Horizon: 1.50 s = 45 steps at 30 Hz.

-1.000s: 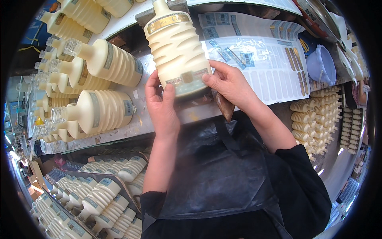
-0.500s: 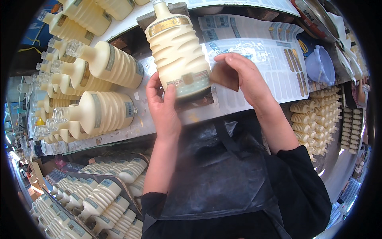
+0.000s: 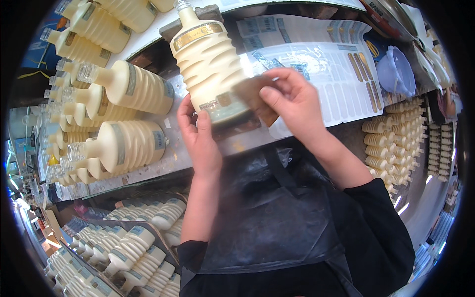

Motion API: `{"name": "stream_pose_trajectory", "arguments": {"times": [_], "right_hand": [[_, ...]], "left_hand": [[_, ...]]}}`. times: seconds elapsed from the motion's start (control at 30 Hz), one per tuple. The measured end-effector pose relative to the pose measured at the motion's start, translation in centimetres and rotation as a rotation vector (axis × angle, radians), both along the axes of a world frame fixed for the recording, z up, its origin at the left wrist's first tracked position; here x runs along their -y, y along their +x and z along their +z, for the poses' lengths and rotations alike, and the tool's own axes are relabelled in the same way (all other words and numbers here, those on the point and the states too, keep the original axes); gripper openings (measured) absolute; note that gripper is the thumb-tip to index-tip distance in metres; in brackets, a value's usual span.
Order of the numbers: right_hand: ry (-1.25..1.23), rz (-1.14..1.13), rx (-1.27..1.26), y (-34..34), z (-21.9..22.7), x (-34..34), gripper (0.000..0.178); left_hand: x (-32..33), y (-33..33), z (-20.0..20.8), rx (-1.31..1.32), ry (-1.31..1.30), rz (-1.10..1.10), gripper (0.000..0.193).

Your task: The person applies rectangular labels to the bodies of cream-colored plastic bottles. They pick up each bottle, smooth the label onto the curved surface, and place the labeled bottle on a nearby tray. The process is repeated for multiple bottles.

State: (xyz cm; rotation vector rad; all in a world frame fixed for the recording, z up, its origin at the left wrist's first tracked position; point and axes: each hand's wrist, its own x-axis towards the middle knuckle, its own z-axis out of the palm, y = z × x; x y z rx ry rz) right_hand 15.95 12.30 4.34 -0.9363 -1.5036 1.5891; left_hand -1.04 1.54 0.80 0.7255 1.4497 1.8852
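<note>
A cream-coloured bottle (image 3: 208, 62) with a rippled body and clear neck lies tilted on a dark rest, its neck pointing away from me. It bears a gold label near the shoulder and a blue-grey one by its base. My left hand (image 3: 200, 141) grips the base's left corner with thumb and fingers. Pinched in my right hand (image 3: 295, 101) is a thin, flat brown piece (image 3: 253, 95), slightly blurred, like a scraper. It lies against the bottle's lower right side and covers part of the lower label.
Left on the bench stand several similar bottles (image 3: 141, 86). A label sheet (image 3: 341, 101) with gold strips lies right of the bottle, beside a lilac bucket (image 3: 397, 74). More bottles fill racks (image 3: 131, 247) below left and stand in rows (image 3: 391, 143) at right.
My right hand has moved left, bringing the brown piece from beside the bottle onto its lower right side. The left hand keeps its hold; the whole view has shifted slightly.
</note>
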Motion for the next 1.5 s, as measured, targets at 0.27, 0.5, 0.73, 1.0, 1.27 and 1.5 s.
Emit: {"name": "stream_pose_trajectory", "arguments": {"times": [0.27, 0.5, 0.73, 1.0, 1.27, 1.5], "right_hand": [[-0.268, -0.12, -0.196, 0.6, -3.5, -2.4, 0.023], [-0.154, 0.149, 0.104, -1.8, -1.6, -0.5, 0.042], [-0.4, 0.205, -0.013, -1.1, -0.9, -1.1, 0.043], [-0.304, 0.256, 0.088, -0.2, 0.3, -0.9, 0.049], [-0.362, 0.239, 0.071, -0.4, -0.6, -1.2, 0.053], [-0.358, 0.289, 0.079, 0.1, -0.5, -1.8, 0.05]], "left_hand": [[0.0, 0.1, 0.3, 0.07, -0.01, 0.025, 0.047], [-1.0, 0.7, 0.1, 0.024, -0.028, 0.038, 0.049], [-1.0, 0.6, 0.1, 0.082, -0.017, 0.029, 0.051], [1.3, -1.4, -2.1, -0.493, -0.165, -0.042, 0.075], [0.5, -0.3, 0.3, -0.849, -0.19, 0.155, 0.077], [1.0, -0.6, 0.5, -0.815, -0.177, 0.08, 0.082]]}}
